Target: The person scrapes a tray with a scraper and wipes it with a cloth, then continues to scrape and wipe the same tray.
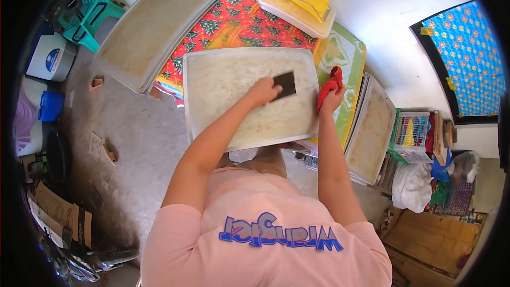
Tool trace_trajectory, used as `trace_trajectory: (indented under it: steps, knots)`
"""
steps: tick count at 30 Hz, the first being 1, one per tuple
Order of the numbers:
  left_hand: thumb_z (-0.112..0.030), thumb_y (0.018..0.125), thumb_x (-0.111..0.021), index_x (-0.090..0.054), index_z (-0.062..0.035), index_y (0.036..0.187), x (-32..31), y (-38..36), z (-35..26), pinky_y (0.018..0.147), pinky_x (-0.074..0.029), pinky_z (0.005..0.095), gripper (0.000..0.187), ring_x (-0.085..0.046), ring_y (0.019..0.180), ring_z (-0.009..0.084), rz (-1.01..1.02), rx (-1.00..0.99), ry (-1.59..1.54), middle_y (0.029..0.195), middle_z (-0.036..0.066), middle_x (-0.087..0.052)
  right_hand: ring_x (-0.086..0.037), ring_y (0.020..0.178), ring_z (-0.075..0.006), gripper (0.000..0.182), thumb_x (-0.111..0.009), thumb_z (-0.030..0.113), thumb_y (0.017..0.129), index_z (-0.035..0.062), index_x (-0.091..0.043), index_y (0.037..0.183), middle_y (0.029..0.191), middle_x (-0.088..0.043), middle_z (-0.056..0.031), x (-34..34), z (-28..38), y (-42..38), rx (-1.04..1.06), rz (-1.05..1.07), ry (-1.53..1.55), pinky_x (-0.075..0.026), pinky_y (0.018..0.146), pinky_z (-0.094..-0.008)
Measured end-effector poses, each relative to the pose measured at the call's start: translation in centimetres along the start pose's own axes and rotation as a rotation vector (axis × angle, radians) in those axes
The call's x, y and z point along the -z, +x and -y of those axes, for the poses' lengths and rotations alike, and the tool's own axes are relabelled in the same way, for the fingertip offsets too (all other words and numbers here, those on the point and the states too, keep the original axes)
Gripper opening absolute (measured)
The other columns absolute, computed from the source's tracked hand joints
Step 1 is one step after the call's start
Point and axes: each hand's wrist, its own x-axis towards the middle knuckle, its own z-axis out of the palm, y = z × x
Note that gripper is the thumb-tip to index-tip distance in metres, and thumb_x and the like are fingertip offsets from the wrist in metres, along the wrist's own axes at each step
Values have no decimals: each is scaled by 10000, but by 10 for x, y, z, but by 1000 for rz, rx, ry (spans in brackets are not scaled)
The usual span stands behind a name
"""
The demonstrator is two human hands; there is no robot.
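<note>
- Hands: 2. Left hand [264,92]: fingers closed on 1 black pad [285,84], held against the tray face, right of its middle.
- Right hand [332,101]: fingers gripping 1 red cloth [331,86], bunched, just beside the tray's right rim.
- Tray [234,101] under the pad: 1. Sits at the near edge of the surface [228,26], reaching past it toward the person. Pale face, brownish marks.
- Other trays: 2 stacks. Left stack [154,32] at the left edge of the surface; right stack [372,122] beyond the right edge, tilted. Layers too close to count.
- Covers on the surface: at least 2; red tree-print cover [252,24] toward the left, green cover [345,53] along the right edge.
- White tub [303,26]: 1, at the far right edge. Pale top; lid or contents, cannot tell. 1 yellow tool [308,1] lies across it.
- Green-edged crate [396,141]: 1, past the right stack. Holds 1 yellow item [408,132]; remaining contents too small to count.
</note>
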Motion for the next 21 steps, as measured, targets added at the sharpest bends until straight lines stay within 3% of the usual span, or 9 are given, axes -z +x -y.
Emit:
trace_trajectory:
  steps: [2, 6, 7, 11, 14, 15, 18, 19, 21]
  knots:
    - [-287, 902, -643, -591, 102, 847, -15, -15, -10, 422, -484, 372, 397, -624, 488, 243, 150, 2, -27, 644, 166, -612, -572, 1126, -365, 363, -505, 160, 950, 23, -549, 1283, 1228, -611, -213, 1, -2, 1, -11, -3, 9, -420, 983, -397]
    - [-260, 902, -643, -600, 90, 860, -27, 4, 6, 445, -489, 379, 355, -620, 487, 239, -215, -83, -26, 608, 139, -601, -569, 1136, -356, 360, -507, 150, 948, 25, -550, 1283, 1236, -610, -206, 0, -1, -1, -12, -3, 65, -419, 985, -391]
    - [-253, 905, -636, -605, 78, 867, -17, 1, -5, 458, -489, 372, 335, -625, 493, 246, -143, -5, -149, 624, 146, -617, -567, 1140, -354, 360, -508, 147, 948, 26, -550, 1284, 1238, -609, -204, 1, -1, -1, -11, 0, 91, -418, 986, -390]
    - [-256, 911, -627, -624, 64, 864, -20, -1, -21, 473, -490, 383, 324, -632, 500, 267, 134, -31, 17, 666, 187, -645, -565, 1147, -349, 355, -507, 134, 947, 15, -552, 1279, 1241, -609, -199, -2, -3, 0, 22, -15, 87, -416, 990, -389]
    - [-257, 900, -635, -640, 64, 833, -32, 4, -1, 493, -493, 392, 328, -627, 494, 267, -217, -405, 122, 674, 201, -645, -565, 1147, -354, 350, -511, 132, 950, 6, -556, 1273, 1246, -609, -199, 1, 0, -2, 18, 3, 73, -416, 992, -389]
    - [-258, 885, -639, -645, 75, 813, -30, 10, 5, 555, -503, 418, 340, -647, 542, 302, -164, -266, 213, 687, 219, -647, -565, 1146, -355, 347, -512, 133, 951, 3, -557, 1270, 1247, -608, -200, -1, 0, -1, 38, -5, 62, -416, 992, -388]
    - [-265, 856, -618, -668, 57, 903, -1, -16, -43, 793, -509, 472, 329, -643, 877, 421, 231, 123, 78, 857, 261, -670, -567, 1143, -359, 341, -518, 141, 955, 0, -562, 1263, 1248, -608, -203, 0, 2, -3, 39, -11, 20, -418, 988, -388]
    - [-263, 868, -623, -664, 56, 898, -11, -11, -26, 685, -528, 456, 324, -670, 724, 385, 98, -118, 139, 782, 244, -671, -568, 1142, -361, 339, -520, 144, 957, 0, -563, 1261, 1247, -608, -205, -1, 5, -3, 32, -9, 7, -419, 986, -388]
    - [-260, 872, -624, -658, 62, 891, -16, -5, -17, 660, -529, 452, 324, -668, 686, 374, 38, -154, 116, 763, 240, -668, -569, 1140, -362, 338, -521, 149, 958, -1, -565, 1257, 1242, -609, -209, -2, 4, -2, 31, 1, 27, -421, 983, -390]
